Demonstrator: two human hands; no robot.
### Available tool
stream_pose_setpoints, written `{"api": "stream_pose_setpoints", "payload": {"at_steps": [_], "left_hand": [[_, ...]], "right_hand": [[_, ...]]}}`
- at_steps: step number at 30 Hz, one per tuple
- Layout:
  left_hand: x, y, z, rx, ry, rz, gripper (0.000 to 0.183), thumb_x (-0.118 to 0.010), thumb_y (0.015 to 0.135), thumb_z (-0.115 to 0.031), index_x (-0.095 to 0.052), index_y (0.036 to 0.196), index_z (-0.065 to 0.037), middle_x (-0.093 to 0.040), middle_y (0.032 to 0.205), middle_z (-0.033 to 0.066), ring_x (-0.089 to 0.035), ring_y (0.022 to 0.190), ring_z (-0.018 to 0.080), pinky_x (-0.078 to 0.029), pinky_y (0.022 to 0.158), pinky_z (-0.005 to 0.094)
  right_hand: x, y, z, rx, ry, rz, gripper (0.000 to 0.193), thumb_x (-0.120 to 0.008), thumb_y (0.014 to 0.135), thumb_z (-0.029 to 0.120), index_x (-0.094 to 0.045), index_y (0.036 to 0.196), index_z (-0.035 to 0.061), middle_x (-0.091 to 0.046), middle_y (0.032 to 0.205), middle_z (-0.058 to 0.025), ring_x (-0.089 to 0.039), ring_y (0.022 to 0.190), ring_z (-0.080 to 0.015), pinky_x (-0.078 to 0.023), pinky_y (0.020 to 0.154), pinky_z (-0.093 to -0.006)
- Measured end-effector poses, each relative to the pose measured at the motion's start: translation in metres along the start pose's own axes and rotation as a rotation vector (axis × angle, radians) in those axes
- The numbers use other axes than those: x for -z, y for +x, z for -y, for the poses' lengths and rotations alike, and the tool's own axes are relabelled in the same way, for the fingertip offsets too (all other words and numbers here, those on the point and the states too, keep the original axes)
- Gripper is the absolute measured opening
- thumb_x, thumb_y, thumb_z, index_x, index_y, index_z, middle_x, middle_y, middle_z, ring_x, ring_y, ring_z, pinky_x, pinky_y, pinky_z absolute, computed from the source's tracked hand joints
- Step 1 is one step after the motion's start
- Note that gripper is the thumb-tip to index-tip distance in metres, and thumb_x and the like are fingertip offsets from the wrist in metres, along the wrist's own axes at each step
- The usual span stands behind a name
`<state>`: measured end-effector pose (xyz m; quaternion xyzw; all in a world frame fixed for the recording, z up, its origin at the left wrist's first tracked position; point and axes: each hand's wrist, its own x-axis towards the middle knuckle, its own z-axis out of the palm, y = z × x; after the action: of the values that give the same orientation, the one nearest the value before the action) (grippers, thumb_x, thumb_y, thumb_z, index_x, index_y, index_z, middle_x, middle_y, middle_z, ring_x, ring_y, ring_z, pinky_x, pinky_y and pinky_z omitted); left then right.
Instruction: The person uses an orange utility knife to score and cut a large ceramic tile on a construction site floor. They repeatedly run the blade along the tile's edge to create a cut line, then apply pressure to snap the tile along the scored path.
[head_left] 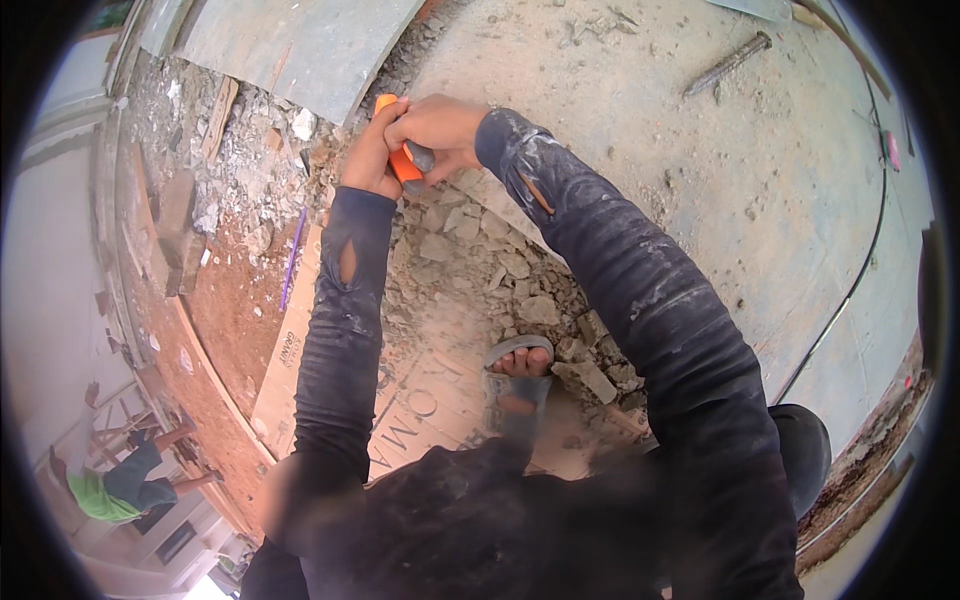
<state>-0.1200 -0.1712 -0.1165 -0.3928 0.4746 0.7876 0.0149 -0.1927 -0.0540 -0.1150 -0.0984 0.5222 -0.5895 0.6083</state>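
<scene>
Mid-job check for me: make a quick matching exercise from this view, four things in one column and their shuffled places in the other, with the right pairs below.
Things
1. Purple strip
2. Orange tool
3. Black cable
4. Metal rod

Places
A. Running in a long line down the right side of the view
B. Lying alone on the pale slab, near the top right
C. Lying on the left, by the reddish earth
D. Held by the left hand and right hand

Pairs: 1-C, 2-D, 3-A, 4-B
</scene>
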Motion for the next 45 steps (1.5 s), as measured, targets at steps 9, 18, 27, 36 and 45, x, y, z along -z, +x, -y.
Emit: {"api": "stream_pose_setpoints", "payload": {"at_steps": [9, 18, 27, 36, 45], "left_hand": [[0.003, -0.002, -0.002, 0.007, -0.036, 0.026, 0.023, -0.060, 0.088, -0.021, -0.055, 0.104, -0.005, -0.061, 0.092, 0.0067, -0.061, 0.080, 0.0169, -0.052, 0.068, 0.0322], [0.022, 0.003, -0.007, 0.017, 0.058, 0.028, 0.034, -0.061, 0.086, -0.025, -0.052, 0.112, -0.006, -0.063, 0.096, 0.0145, -0.063, 0.082, 0.0228, -0.053, 0.071, 0.0392], [0.030, 0.001, -0.012, 0.067, 0.146, 0.001, 0.038, -0.060, 0.087, -0.025, -0.049, 0.116, -0.004, -0.063, 0.098, 0.0158, -0.062, 0.082, 0.0238, -0.053, 0.072, 0.0407], [0.041, -0.034, -0.017, -0.681, 0.802, -0.589, 0.048, -0.060, 0.087, -0.037, -0.057, 0.112, 0.004, -0.058, 0.108, 0.0145, -0.054, 0.099, 0.0233, -0.044, 0.087, 0.0399], [0.047, 0.062, -0.074, -0.823, 1.707, -0.568, 0.071, -0.037, 0.092, -0.051, -0.038, 0.133, 0.007, -0.031, 0.141, 0.0260, -0.028, 0.132, 0.0408, -0.025, 0.108, 0.0420]], "right_hand": [[-0.003, 0.004, 0.003, 0.069, -0.212, -0.047, 0.030, -0.063, 0.072, 0.017, -0.058, 0.096, 0.0010, -0.059, 0.092, -0.0094, -0.061, 0.085, -0.0204, -0.053, 0.075, -0.0371], [-0.028, 0.007, -0.022, -0.069, 0.460, 0.086, 0.035, -0.061, 0.071, 0.020, -0.048, 0.101, 0.0103, -0.049, 0.100, -0.0053, -0.051, 0.088, -0.0207, -0.043, 0.080, -0.0398], [-0.042, 0.002, -0.022, -0.105, 0.679, 0.071, 0.022, -0.060, 0.070, 0.018, -0.049, 0.088, 0.0100, -0.049, 0.086, -0.0046, -0.050, 0.077, -0.0177, -0.043, 0.069, -0.0360], [-0.034, 0.013, -0.028, -0.033, 0.842, 0.128, 0.013, -0.056, 0.074, 0.012, -0.043, 0.077, 0.0087, -0.042, 0.062, -0.0022, -0.041, 0.048, -0.0101, -0.034, 0.042, -0.0246], [-0.033, 0.015, -0.036, -0.075, 0.987, 0.198, 0.013, -0.054, 0.071, 0.012, -0.041, 0.072, 0.0093, -0.040, 0.059, -0.0018, -0.039, 0.046, -0.0096, -0.030, 0.039, -0.0241]]}}
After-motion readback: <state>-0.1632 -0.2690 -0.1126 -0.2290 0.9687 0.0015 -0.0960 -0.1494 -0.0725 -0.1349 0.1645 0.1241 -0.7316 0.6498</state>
